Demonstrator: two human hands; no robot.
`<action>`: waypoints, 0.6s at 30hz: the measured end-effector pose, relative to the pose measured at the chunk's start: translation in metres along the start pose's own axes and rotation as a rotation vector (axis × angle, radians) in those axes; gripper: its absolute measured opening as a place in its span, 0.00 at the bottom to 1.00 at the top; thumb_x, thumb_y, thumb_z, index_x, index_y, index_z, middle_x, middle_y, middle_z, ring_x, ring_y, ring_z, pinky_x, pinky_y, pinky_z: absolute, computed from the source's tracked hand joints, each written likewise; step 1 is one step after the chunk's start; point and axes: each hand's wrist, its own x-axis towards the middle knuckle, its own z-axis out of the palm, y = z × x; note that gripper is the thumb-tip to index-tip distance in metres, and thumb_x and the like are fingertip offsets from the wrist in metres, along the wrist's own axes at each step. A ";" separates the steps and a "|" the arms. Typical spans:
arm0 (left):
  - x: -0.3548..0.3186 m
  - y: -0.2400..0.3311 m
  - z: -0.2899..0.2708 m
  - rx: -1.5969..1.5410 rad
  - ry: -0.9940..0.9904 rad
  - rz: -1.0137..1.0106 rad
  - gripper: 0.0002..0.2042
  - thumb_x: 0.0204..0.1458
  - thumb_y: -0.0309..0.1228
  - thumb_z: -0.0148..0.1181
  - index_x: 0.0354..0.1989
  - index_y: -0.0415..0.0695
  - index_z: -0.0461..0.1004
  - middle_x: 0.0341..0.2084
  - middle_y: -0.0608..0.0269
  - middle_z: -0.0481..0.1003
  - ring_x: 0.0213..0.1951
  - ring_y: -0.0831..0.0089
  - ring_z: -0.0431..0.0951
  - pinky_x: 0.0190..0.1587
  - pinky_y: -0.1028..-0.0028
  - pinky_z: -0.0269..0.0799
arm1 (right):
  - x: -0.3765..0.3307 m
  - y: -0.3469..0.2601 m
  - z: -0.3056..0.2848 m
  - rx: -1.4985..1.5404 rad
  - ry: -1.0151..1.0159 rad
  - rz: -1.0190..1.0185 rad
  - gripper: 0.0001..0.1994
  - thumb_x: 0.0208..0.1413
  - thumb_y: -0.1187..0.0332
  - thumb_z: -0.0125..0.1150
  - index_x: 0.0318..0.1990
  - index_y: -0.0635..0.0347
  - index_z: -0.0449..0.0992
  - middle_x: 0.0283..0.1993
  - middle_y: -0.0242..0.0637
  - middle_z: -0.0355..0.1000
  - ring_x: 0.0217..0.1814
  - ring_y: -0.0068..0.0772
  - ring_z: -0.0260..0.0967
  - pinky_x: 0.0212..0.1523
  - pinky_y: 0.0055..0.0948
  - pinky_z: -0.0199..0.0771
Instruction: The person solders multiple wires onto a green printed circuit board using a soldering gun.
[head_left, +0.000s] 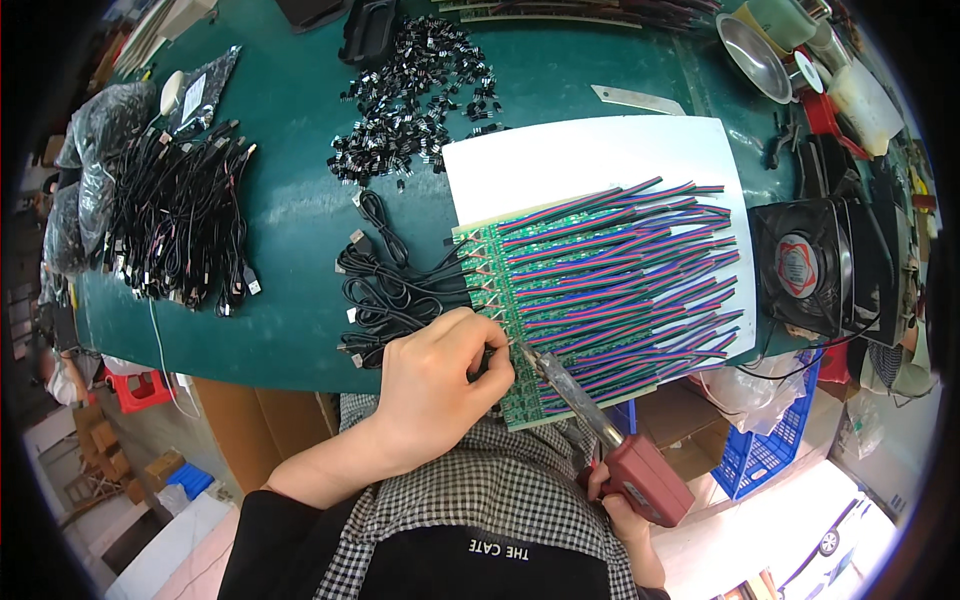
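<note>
The soldering iron (pixel 603 426) lies slantwise over the near end of the green circuit board (pixel 490 285), its dark red handle low on the right and its tip pointing up and to the left. The right hand (pixel 622 512) sits low beside the body, wrapped around that handle from below, forearm rising from the lower edge. The left forearm (pixel 335 460) reaches in diagonally; the left hand (pixel 435 385) is bent over the board's left edge, back upward, thumb and index fingers pinched narrowly beside the tip; whether anything is between them I cannot tell. The board's long axis runs from far to near, leaning slightly rightward at the near end. Striped wires (pixel 620 270) stretch rightward from it across a white sheet (pixel 590 155); looped black cables (pixel 400 290) lie to its left. Farther out on the green worktop (pixel 290 240) are a pile of small black connectors (pixel 415 100), a cable heap (pixel 180 220) and, at right, a fan (pixel 800 265).
</note>
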 end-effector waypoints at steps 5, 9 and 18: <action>-0.001 -0.003 0.000 0.033 -0.008 0.034 0.06 0.41 0.21 0.62 0.27 0.42 0.71 0.22 0.63 0.72 0.18 0.68 0.73 0.21 0.71 0.69 | 0.010 -0.014 0.000 -0.001 -0.002 0.072 0.17 0.29 0.71 0.73 0.34 0.58 0.79 0.32 0.37 0.76 0.30 0.39 0.75 0.33 0.30 0.74; -0.001 -0.003 0.000 0.050 -0.006 0.042 0.06 0.41 0.21 0.62 0.27 0.42 0.71 0.22 0.63 0.72 0.18 0.66 0.73 0.21 0.70 0.69 | 0.010 -0.015 -0.001 0.036 -0.042 0.091 0.16 0.32 0.67 0.72 0.34 0.59 0.79 0.31 0.37 0.76 0.30 0.39 0.75 0.33 0.30 0.74; -0.002 -0.004 -0.001 0.058 -0.012 0.050 0.06 0.40 0.21 0.61 0.26 0.42 0.70 0.21 0.63 0.70 0.18 0.65 0.73 0.20 0.70 0.68 | 0.003 0.004 -0.005 0.138 -0.085 -0.018 0.30 0.39 0.57 0.73 0.47 0.70 0.74 0.33 0.40 0.77 0.32 0.39 0.76 0.35 0.31 0.75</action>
